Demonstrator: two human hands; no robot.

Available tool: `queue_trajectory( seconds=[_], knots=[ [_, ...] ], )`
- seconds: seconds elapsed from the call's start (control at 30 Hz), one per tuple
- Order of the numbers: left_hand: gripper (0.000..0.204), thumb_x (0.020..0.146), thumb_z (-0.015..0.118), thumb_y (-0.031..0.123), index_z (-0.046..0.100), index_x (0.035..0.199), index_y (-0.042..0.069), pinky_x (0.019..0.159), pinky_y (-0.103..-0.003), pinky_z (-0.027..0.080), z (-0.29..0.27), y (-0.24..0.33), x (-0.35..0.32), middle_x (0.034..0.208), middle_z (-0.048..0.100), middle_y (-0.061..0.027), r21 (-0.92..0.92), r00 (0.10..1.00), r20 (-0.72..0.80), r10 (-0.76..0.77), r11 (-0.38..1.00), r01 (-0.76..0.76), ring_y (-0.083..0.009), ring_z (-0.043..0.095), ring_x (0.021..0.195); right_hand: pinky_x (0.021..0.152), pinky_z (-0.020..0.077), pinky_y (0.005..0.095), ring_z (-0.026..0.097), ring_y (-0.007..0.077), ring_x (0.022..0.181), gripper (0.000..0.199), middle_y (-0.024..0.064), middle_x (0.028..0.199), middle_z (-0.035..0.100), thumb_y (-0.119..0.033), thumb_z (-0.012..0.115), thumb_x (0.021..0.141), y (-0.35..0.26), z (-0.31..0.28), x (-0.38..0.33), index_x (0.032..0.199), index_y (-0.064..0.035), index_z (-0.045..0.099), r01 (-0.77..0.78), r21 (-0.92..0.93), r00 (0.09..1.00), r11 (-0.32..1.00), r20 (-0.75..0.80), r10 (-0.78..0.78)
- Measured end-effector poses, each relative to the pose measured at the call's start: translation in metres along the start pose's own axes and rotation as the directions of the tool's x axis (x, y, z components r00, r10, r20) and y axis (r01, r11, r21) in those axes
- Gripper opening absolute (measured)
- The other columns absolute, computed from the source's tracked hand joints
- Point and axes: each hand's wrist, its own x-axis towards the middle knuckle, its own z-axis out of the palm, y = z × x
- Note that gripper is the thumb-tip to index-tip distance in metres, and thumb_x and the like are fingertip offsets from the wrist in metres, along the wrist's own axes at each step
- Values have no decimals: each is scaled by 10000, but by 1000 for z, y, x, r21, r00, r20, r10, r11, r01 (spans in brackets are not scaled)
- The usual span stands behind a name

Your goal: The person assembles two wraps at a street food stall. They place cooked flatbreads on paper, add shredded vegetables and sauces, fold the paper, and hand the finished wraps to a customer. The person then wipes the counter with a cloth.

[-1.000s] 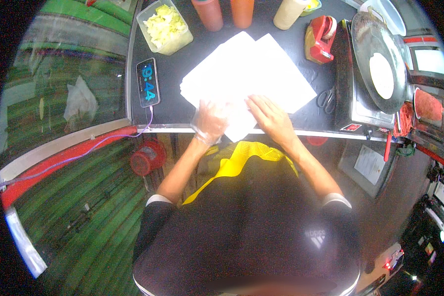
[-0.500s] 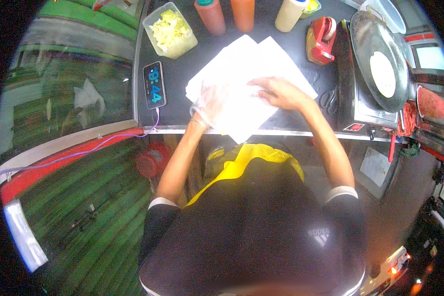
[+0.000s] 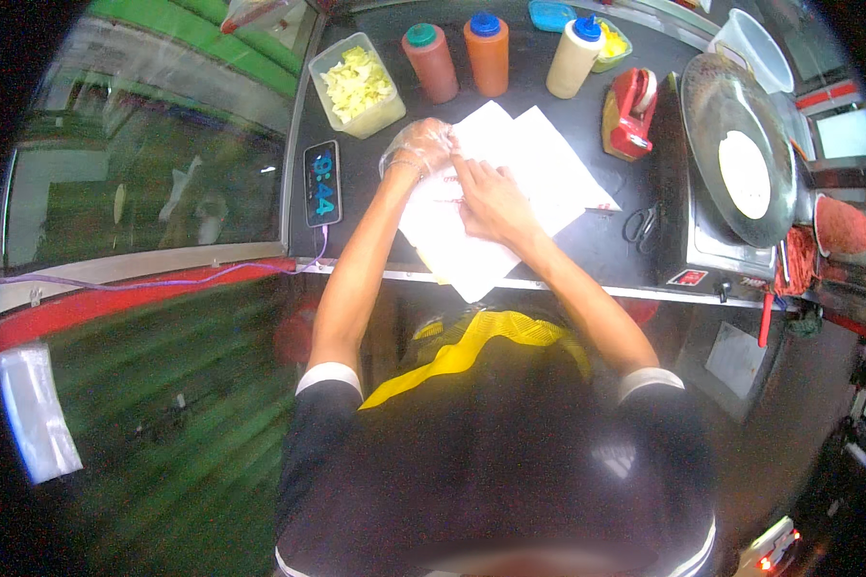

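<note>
1. White paper sheets (image 3: 534, 159) lie overlapping on the dark counter (image 3: 597, 260), in front of the person; one corner reaches over the near edge.
2. Left hand (image 3: 421, 144), in a clear plastic glove: at the upper left edge of the paper. Fingers curl inward; cannot tell whether they pinch a sheet.
3. Right hand (image 3: 494, 200), bare: over the paper, just beside the left hand. Fingers extended and loosely spread on the sheet.
4. Left of the paper: phone (image 3: 323, 183) with a purple cable attached; farther back, clear tub (image 3: 377, 122) of chopped pale leaves (image 3: 356, 85).
5. Behind the paper: red-brown bottle (image 3: 433, 72), green cap; orange bottle (image 3: 488, 62), blue cap; cream bottle (image 3: 574, 65), blue cap.
6. Right of the paper: red tape dispenser (image 3: 629, 120); dark-handled scissors (image 3: 638, 226) nearer the person.
7. Far right: round dark pan (image 3: 731, 96) with a pale flat round (image 3: 744, 178) on it.
</note>
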Motion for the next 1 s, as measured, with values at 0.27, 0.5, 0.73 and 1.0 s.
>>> queue_trajectory(
  seconds=[0.27, 0.5, 0.73, 1.0],
  knots=[
    [237, 911, 833, 300, 829, 936, 64, 727, -477, 559, 18, -37, 18, 879, 785, -182, -30, 999, 10, 34, 999, -34, -278, 711, 765, 979, 568, 628, 680, 434, 1227, 618, 258, 1384, 635, -234, 819, 787, 12, 33, 1, 1385, -139, 698, 88, 92, 996, 992, 2, -89],
    [224, 921, 886, 258, 818, 1000, 60, 784, -415, 572, 2, -9, -29, 922, 795, -131, 192, 960, -223, 166, 974, -124, -220, 717, 824, 922, 516, 531, 667, 356, 1235, 657, 191, 1295, 655, -241, 823, 723, 5, 51, 1, 1364, -143, 713, 31, 46, 997, 998, -77, -27],
    [606, 1148, 668, 458, 645, 1512, -26, 941, -369, 623, 56, 14, -182, 1327, 777, -192, -837, 911, 193, -364, 423, 346, -270, 768, 1189, 960, 526, 557, 668, 379, 1209, 603, 174, 1207, 682, -302, 875, 734, 20, 33, -7, 1309, -148, 774, -75, 122, 993, 990, 104, 62],
    [374, 1117, 743, 371, 796, 1082, 2, 653, -361, 500, 129, 38, -158, 861, 716, -83, -995, 558, -90, -825, 101, -11, -141, 613, 769, 1033, 525, 600, 672, 419, 1204, 539, 223, 1242, 707, -201, 809, 808, -5, -17, -20, 1335, -89, 774, -10, 273, 986, 962, 164, -37]
  ],
)
